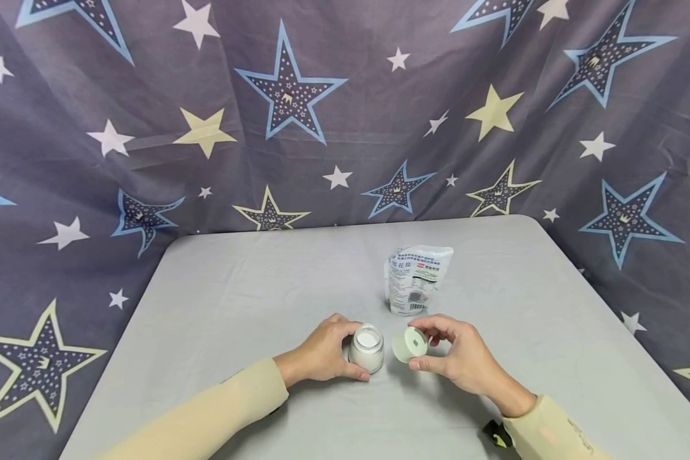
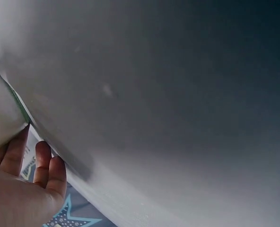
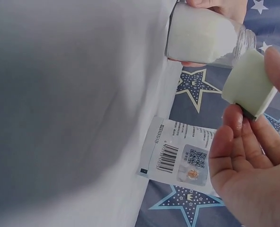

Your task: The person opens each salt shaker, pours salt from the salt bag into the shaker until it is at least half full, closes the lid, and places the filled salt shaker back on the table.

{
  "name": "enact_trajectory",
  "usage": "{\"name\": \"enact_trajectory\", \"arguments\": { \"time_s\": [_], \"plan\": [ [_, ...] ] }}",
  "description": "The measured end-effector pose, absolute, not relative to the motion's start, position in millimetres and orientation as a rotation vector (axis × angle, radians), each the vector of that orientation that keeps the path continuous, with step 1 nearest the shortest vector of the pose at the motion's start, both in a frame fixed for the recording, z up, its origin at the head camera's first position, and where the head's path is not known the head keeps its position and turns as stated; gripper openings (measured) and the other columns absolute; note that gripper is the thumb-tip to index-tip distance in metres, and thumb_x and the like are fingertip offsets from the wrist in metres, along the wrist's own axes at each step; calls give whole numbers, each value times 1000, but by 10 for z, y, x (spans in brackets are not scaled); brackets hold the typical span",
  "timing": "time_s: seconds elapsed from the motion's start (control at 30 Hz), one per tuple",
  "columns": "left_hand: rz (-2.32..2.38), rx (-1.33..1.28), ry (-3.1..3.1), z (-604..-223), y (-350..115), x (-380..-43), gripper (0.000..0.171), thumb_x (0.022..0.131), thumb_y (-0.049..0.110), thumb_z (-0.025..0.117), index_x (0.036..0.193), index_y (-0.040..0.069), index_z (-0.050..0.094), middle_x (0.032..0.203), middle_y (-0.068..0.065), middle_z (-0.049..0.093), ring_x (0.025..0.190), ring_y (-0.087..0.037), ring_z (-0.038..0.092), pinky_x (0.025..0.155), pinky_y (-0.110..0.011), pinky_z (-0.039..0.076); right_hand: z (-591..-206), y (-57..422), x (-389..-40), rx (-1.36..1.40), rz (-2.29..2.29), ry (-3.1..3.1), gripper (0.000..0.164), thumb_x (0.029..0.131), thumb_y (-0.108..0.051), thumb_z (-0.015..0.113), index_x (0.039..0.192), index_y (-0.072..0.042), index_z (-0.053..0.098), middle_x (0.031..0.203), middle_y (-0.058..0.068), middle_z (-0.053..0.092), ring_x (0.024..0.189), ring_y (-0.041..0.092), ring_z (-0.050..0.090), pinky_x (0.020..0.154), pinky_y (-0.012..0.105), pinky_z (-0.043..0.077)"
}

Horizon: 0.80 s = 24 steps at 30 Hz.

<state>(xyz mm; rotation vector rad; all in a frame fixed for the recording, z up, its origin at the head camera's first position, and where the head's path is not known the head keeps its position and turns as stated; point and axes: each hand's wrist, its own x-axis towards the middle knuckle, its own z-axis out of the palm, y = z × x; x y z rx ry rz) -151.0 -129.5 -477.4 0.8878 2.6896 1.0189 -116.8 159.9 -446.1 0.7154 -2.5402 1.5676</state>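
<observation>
My left hand (image 1: 326, 349) grips a small clear glass jar (image 1: 367, 355) standing upright on the table, thumb on the near side and fingers behind it. The jar has no lid on; white contents show through its mouth and wall. Just right of it, my right hand (image 1: 464, 355) pinches a pale green lid (image 1: 407, 345) between thumb and fingers, tilted and apart from the jar. In the right wrist view the lid (image 3: 246, 84) appears close to the threaded rim of the jar (image 3: 204, 34). The left wrist view catches only part of the jar (image 2: 3, 111).
Behind the lid stands a white printed pouch (image 1: 416, 281), its barcode facing me. A light grey cloth covers the table (image 1: 236, 287). Beyond the table's back edge hangs a dark curtain (image 1: 345, 115) with stars. A small black item (image 1: 497, 434) is by my right sleeve.
</observation>
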Motion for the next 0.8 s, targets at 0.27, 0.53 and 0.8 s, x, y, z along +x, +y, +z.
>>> {"name": "enact_trajectory", "arguments": {
  "time_s": [0.27, 0.53, 0.8],
  "plan": [
    [999, 902, 2690, -4768, -1284, -1512, 65, 65, 39, 98, 122, 25, 71, 114, 16, 70, 106, -11, 54, 95, -36, 46, -4422, 1552, -1176, 721, 1590, -2509, 52, 69, -19, 96, 115, -15, 74, 107, -3, 74, 84, 15, 63, 75, 33, 53],
    [981, 922, 2680, -4740, -1265, -1514, 64, 66, 37, 98, 123, 25, 70, 119, 15, 70, 107, -10, 54, 97, -37, 44, -4398, 1524, -1195, 744, 1598, -2486, 51, 70, -20, 96, 115, -14, 74, 102, -3, 73, 85, 17, 63, 75, 27, 51],
    [944, 947, 2704, -4714, -1241, -1500, 63, 67, 37, 97, 123, 22, 70, 117, 14, 71, 105, -10, 56, 96, -36, 45, -4378, 1481, -1207, 776, 1594, -2465, 49, 71, -19, 95, 116, -14, 74, 102, -3, 73, 85, 17, 62, 75, 32, 53]
  ]
}}
